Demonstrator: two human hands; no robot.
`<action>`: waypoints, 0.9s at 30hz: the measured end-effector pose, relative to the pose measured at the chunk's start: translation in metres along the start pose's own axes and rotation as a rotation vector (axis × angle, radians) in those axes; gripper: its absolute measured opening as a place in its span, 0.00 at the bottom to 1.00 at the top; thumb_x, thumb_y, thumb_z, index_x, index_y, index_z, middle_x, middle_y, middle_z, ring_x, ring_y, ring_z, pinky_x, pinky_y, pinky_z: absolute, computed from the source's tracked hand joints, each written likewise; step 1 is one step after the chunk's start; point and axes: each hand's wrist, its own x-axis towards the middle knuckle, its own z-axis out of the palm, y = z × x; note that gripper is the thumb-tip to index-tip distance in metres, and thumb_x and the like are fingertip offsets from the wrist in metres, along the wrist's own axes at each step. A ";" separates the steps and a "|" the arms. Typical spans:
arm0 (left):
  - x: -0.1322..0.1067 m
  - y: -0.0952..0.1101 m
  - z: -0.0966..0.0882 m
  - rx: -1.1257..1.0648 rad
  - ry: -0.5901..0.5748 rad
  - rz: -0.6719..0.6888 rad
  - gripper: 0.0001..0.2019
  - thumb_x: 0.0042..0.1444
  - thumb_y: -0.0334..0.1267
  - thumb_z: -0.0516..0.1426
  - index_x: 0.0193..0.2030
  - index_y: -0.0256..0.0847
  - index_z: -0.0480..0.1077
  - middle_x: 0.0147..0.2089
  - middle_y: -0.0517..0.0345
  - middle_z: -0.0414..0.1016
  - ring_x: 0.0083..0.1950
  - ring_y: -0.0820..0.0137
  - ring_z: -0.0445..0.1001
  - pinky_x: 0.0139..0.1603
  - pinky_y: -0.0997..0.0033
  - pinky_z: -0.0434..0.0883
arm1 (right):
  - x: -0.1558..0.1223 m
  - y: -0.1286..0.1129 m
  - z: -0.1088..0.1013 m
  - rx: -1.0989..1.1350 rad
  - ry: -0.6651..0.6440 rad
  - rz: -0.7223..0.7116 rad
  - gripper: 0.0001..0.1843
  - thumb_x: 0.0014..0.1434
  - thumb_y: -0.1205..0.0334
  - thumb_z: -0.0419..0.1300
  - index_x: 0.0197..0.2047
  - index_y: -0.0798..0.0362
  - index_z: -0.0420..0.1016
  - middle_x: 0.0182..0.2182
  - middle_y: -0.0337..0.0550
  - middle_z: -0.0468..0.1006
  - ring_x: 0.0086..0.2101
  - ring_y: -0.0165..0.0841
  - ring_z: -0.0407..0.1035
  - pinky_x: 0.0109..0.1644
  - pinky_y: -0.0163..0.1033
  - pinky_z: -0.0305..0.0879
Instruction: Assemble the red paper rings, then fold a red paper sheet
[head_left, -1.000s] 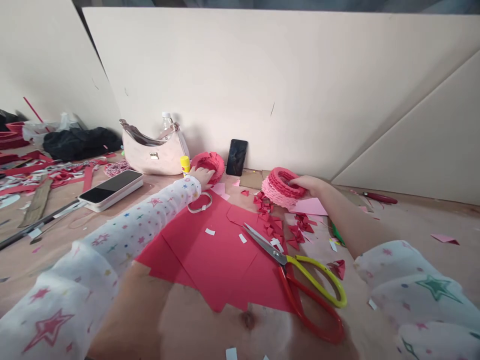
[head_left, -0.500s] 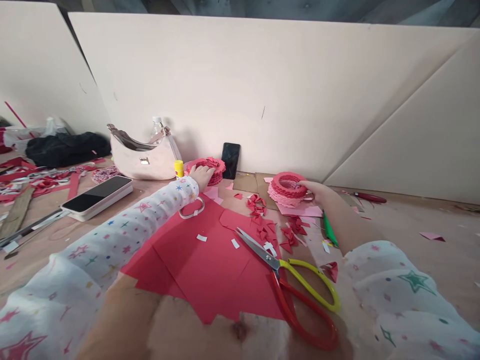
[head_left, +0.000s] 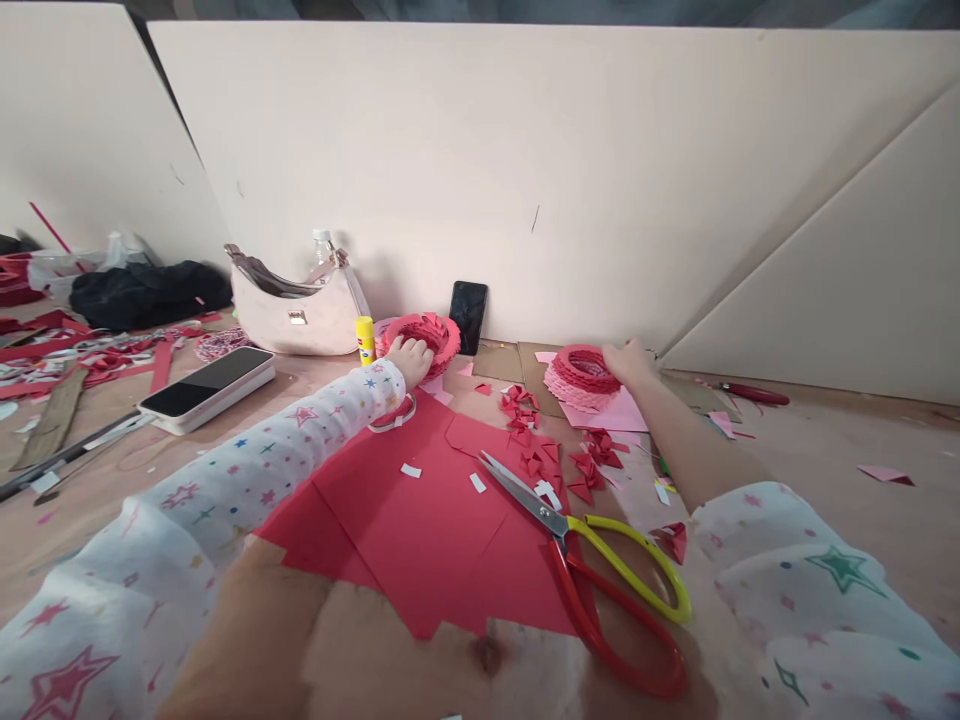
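Grasp with curled fingers: red ring (head_left: 429, 333) under left hand (head_left: 411, 358) (near rim), pink ring (head_left: 579, 376) left of right hand (head_left: 627, 362).

Pale boards (head_left: 525, 150) lean as backdrop; brown tabletop (head_left: 825, 470) scrap-strewn; soft even light.

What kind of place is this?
Probably a paper-craft work table: red paper sheets, scissors and a glue stick are on it; the left hand touches a red paper ring, the right hand a pink paper ring.

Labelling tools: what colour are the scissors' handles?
One handle yellow, the other red; the scissors show best in the head view.
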 end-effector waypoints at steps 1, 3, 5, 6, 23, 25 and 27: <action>0.000 0.001 -0.002 -0.003 0.010 -0.002 0.15 0.59 0.25 0.42 0.44 0.30 0.68 0.45 0.39 0.67 0.48 0.56 0.65 0.51 0.54 0.56 | -0.003 -0.005 0.000 -0.018 0.062 -0.029 0.26 0.55 0.58 0.50 0.54 0.63 0.57 0.51 0.70 0.62 0.53 0.52 0.54 0.50 0.53 0.54; 0.000 0.003 -0.010 -0.005 0.019 -0.002 0.15 0.58 0.24 0.42 0.44 0.29 0.67 0.44 0.40 0.67 0.48 0.57 0.65 0.51 0.54 0.56 | -0.012 -0.017 0.002 -0.037 0.152 -0.146 0.26 0.55 0.59 0.52 0.56 0.58 0.56 0.55 0.64 0.60 0.57 0.49 0.48 0.54 0.51 0.51; -0.002 0.008 -0.019 0.001 0.038 0.011 0.15 0.58 0.24 0.43 0.45 0.29 0.67 0.44 0.40 0.67 0.47 0.57 0.64 0.52 0.55 0.56 | -0.025 -0.030 0.008 -0.014 0.176 -0.306 0.24 0.56 0.59 0.52 0.55 0.53 0.58 0.55 0.56 0.61 0.57 0.44 0.49 0.56 0.46 0.50; -0.005 0.012 -0.024 0.005 0.049 0.023 0.15 0.58 0.24 0.43 0.45 0.29 0.67 0.44 0.40 0.67 0.47 0.57 0.64 0.52 0.55 0.56 | -0.034 -0.037 0.011 0.008 0.160 -0.363 0.22 0.55 0.60 0.52 0.54 0.52 0.59 0.54 0.53 0.63 0.56 0.40 0.52 0.56 0.43 0.51; -0.102 0.094 -0.063 -0.243 -0.066 0.084 0.15 0.55 0.42 0.54 0.44 0.32 0.66 0.42 0.42 0.69 0.44 0.55 0.68 0.46 0.53 0.61 | -0.168 -0.078 0.037 0.402 -0.524 -0.604 0.14 0.50 0.68 0.54 0.42 0.55 0.70 0.40 0.45 0.75 0.39 0.34 0.69 0.43 0.38 0.62; -0.090 0.076 -0.065 -0.329 -0.038 0.104 0.19 0.54 0.48 0.54 0.46 0.35 0.66 0.43 0.44 0.69 0.45 0.55 0.68 0.46 0.56 0.63 | -0.168 -0.076 0.037 0.420 -0.512 -0.559 0.19 0.50 0.67 0.55 0.48 0.54 0.67 0.43 0.47 0.74 0.42 0.34 0.68 0.45 0.38 0.62; -0.073 0.056 -0.065 -0.409 0.005 0.108 0.17 0.57 0.44 0.50 0.47 0.35 0.65 0.44 0.45 0.69 0.45 0.58 0.69 0.47 0.60 0.64 | -0.169 -0.075 0.037 0.448 -0.523 -0.532 0.23 0.50 0.66 0.55 0.52 0.53 0.64 0.46 0.47 0.72 0.44 0.34 0.67 0.45 0.38 0.62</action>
